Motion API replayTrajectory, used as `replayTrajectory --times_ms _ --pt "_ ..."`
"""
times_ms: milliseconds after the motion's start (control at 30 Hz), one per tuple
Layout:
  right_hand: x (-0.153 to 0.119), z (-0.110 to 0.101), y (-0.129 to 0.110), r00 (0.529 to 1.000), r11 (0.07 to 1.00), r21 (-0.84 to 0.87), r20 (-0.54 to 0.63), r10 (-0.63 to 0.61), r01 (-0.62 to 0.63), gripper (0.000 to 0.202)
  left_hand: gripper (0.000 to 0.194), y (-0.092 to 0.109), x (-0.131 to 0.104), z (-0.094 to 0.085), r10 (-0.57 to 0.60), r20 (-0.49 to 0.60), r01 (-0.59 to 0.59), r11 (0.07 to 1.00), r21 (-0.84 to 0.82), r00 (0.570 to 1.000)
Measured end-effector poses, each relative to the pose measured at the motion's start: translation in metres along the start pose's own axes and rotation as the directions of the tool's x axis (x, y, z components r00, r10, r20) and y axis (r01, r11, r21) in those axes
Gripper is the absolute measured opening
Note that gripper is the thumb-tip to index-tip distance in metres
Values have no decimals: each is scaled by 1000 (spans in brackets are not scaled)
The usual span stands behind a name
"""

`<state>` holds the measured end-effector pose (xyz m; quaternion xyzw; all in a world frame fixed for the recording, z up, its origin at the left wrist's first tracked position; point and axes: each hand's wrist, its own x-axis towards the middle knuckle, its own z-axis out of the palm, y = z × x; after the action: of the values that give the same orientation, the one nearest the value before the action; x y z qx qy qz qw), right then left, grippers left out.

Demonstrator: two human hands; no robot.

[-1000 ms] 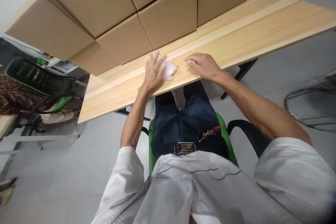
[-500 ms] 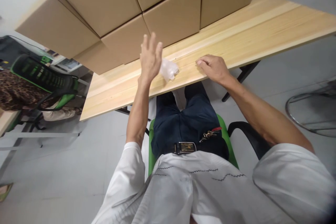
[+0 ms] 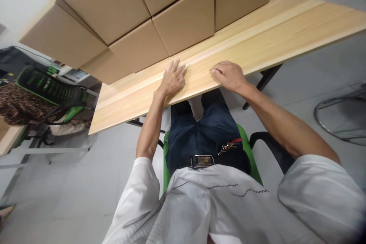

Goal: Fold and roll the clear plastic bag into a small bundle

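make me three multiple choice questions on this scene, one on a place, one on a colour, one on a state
1. Where does the left hand lie?
A. flat on the wooden table, near its front edge
B. on top of a cardboard box
C. in the lap

2. What colour is the seat of the person's chair?
A. red
B. green
C. blue

3. How does the right hand sit?
A. raised in the air
B. gripping a box
C. resting on the table, fingers curled under

Answers: 1 A, its palm is down on the wood just in front of the cardboard boxes; 2 B, green shows beside the legs; 3 C, its knuckles are bent on the tabletop.
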<state>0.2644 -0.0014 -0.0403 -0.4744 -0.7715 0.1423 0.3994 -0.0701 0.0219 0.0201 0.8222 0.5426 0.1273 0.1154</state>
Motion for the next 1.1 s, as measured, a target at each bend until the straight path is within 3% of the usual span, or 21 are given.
replayTrajectory --times_ms 133,267,367,467,533,700,900,1100 --pt "8 0 -4 999 1000 1 49 -5 5 44 105 -7 -19 -13 -74 -78 75 997 6 994" --pt "31 17 -33 983 993 31 136 -119 116 55 110 -5 -29 0 -194 -166 195 981 -9 967" --pt "62 43 -61 925 964 76 272 -267 256 66 101 -1 -32 17 -274 -199 282 959 9 941" --pt "93 71 -78 823 907 143 382 -420 396 71 82 -1 -35 28 -245 -249 250 968 -12 937" --pt "108 84 -81 791 888 172 407 -458 425 72 77 -2 -36 31 -220 -264 221 975 -28 939" --pt "114 98 -73 841 936 198 415 -349 290 84 74 0 -38 35 -256 -226 266 964 16 940" --pt "107 100 -71 842 943 177 427 -330 281 104 78 16 -44 44 -311 -289 326 945 5 906" --pt "106 100 -76 848 955 90 442 -293 283 94 74 34 -67 41 -355 -240 382 921 77 904"
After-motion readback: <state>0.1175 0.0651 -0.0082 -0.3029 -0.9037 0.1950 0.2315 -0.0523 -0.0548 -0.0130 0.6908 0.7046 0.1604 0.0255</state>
